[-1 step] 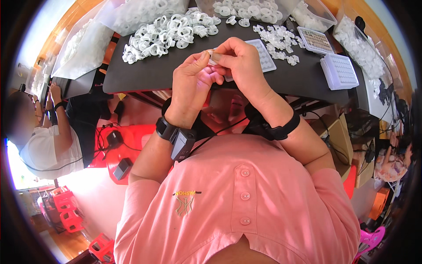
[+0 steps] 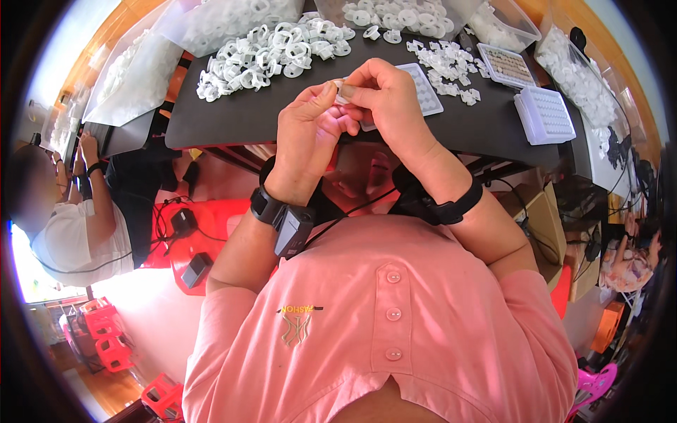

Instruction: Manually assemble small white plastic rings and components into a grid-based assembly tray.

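Likely a workshop, heaped white parts (image 2: 271, 56), bins (image 2: 201, 42)

Wearer's two hands (image 2: 305, 118) (image 2: 389, 95), three shirt buttons (image 2: 393, 314)

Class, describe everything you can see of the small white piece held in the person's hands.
The small white piece is pinched at the fingertips of the left hand and the right hand, and both touch it. It looks like plastic, pale and smooth, but their grip hides most of it, so its full outline, parts and exact tilt cannot be told. It is held up over the dark tabletop, near the middle of the upper picture.
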Available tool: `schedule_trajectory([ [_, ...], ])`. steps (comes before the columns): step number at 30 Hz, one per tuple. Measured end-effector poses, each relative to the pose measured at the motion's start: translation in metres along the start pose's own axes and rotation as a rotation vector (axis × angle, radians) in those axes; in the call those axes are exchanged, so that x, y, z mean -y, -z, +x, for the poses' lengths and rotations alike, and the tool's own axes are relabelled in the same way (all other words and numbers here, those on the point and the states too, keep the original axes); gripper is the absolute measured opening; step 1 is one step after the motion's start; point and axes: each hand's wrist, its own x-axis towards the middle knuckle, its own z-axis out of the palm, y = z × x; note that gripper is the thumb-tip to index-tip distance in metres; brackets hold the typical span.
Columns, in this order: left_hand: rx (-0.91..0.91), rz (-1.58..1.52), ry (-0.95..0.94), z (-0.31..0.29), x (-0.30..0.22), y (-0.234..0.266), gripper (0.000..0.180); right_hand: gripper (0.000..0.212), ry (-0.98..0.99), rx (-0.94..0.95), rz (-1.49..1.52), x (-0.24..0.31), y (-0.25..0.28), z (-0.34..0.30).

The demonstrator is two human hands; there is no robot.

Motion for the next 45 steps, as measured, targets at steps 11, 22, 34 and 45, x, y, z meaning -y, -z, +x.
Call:
schedule_trajectory([
  [11,0.069,-0.111,-0.012,0.000,0.000,0.006,0.028,0.011,-0.127,0.150,0.001,0.015,0.011,0.003],
  [22,0.047,-0.006,-0.073,-0.004,0.001,-0.001,0.029,0.006,0.056,0.085,0.042,0.005,0.003,-0.010],
  [34,0.082,0.107,-0.199,-0.005,0.005,-0.014,0.030,0.003,0.161,0.119,-0.153,0.017,0.018,-0.024],
  [45,0.038,0.202,-0.209,0.000,0.013,-0.013,0.029,0.002,0.304,0.194,-0.257,0.009,0.025,-0.023],
])
